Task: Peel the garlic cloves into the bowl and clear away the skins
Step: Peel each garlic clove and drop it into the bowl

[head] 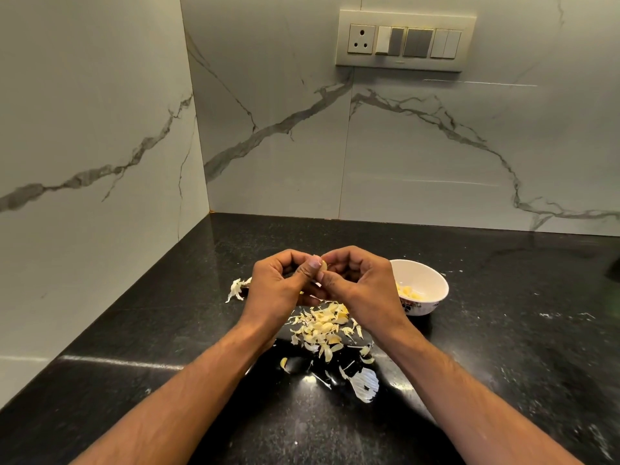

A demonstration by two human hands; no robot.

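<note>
Two-handed pinch (280, 283) (355, 280) on one garlic clove (324, 265)

Black speckled stone desk (503, 330) meets two white marble-look wall panels with grey veining: back wall (402, 156), left side wall (94, 146), joined at a corner. A cream switch plate (406, 40) is mounted high on back wall; it carries one three-pin socket (361, 38) at its left end, with rocker switches (417, 42) to the right.

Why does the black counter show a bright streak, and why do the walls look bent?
Head view: the polished counter mirrors a light as a glare streak at the left; the wide-angle lens bows the wall tiles and stretches the forearms; the hands and bowl stay fairly sharp.
</note>
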